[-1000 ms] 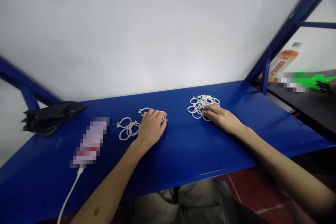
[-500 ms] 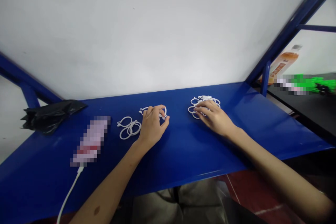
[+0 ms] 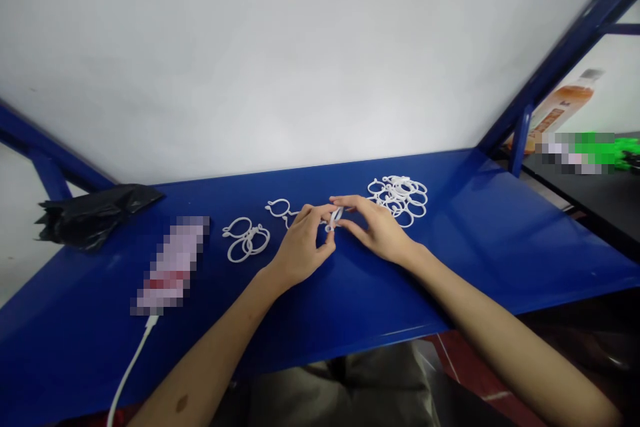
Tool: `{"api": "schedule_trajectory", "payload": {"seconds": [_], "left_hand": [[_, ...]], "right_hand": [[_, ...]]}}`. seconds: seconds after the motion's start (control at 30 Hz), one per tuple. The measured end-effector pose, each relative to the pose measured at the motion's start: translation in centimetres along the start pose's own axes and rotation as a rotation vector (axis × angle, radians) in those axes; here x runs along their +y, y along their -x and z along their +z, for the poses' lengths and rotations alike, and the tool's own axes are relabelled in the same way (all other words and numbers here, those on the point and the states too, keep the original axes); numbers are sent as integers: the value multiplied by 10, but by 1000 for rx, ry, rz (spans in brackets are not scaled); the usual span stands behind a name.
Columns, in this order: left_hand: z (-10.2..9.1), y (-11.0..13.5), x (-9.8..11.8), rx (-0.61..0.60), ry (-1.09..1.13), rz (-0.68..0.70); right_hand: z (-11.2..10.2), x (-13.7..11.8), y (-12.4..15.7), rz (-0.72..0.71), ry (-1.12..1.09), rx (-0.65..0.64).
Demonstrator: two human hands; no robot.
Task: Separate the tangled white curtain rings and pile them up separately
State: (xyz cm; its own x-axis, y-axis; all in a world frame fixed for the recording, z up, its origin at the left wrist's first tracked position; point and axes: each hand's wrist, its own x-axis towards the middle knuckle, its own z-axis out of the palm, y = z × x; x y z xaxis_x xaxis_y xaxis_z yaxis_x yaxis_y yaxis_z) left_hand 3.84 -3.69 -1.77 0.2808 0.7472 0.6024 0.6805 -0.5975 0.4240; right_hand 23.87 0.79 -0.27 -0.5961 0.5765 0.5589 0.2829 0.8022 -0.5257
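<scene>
We see two bare hands meeting over a blue smooth-topped table (image 3: 350, 310), with a small white plastic-looking ring (image 3: 337, 215) between their fingertips, just above the tabletop. The left hand (image 3: 303, 248) pinches it narrowly, thumb below and forefinger above, near a small eyelet at its lower end. The right hand (image 3: 379, 229) comes in from the other side, its thumb and forefinger a little apart and closed about the upper part; we cannot tell whether one ring or two are held there. Beyond the left knuckles, we see an open-ended white ring (image 3: 289, 207), partly hidden lower down. Farther left, we find a cluster of overlapping white rings (image 3: 249, 240) lying flat, near a pinkish flat blurred-out object (image 3: 173, 265) with a white cable (image 3: 131, 361). Just past the right hand lies a larger heap of white rings (image 3: 401, 188).
</scene>
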Motion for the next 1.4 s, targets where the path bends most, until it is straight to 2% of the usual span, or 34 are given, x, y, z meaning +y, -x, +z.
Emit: {"api": "schedule_trajectory", "payload": {"seconds": [0.27, 0.43, 0.53, 0.7, 0.83, 1.03, 1.13, 1.23, 1.4], "left_hand": [[3, 0, 2, -62, 77, -111], [4, 3, 0, -224, 46, -160], [6, 4, 2, -275, 50, -209], [10, 5, 5, -245, 157, -289], [7, 2, 6, -249, 260, -327], [-5, -5, 5, -162, 187, -266], [-8, -6, 4, -170, 69, -229], [-8, -4, 4, -206, 1, -167], [-6, -5, 3, -97, -34, -111]], "right_hand": [[5, 3, 7, 165, -7, 95], [1, 0, 6, 113, 19, 85], [0, -4, 6, 74, 2, 84], [1, -12, 7, 104, -53, 113], [1, -13, 8, 105, -110, 146], [-4, -2, 7, 37, 127, 134], [-5, 4, 6, 104, 182, 161], [-2, 4, 7, 196, 116, 158], [2, -2, 8, 299, 12, 82]]}}
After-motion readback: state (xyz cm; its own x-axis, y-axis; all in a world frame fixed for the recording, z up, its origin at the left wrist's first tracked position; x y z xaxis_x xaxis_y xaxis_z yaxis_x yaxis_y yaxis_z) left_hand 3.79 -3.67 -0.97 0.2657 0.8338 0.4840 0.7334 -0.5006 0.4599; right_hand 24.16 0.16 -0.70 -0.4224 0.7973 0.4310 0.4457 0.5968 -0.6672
